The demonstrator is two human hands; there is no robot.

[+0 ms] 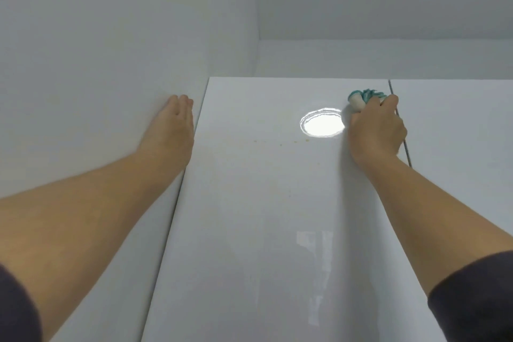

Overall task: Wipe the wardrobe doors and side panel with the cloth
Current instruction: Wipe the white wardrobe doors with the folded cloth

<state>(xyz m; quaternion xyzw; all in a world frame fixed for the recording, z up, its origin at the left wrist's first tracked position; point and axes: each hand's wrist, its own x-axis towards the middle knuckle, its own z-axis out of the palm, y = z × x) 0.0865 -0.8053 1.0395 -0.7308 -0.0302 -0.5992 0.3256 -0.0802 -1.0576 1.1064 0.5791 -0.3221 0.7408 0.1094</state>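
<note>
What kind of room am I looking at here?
Likely an indoor room, perhaps a bedroom: glossy white wardrobe doors meeting at a dark seam, a plain white wall alongside, and a round lamp reflection.

The light is soft and even. A bright round glare spot [322,123] shines on the glossy wardrobe door [263,203]. Edges bend slightly.

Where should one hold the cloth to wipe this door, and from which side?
Hold the cloth at its bunched middle, coming from below, as the right hand does. The wad sticks out above the fingers, against the wardrobe door near its top edge, probably free to wipe.
</note>
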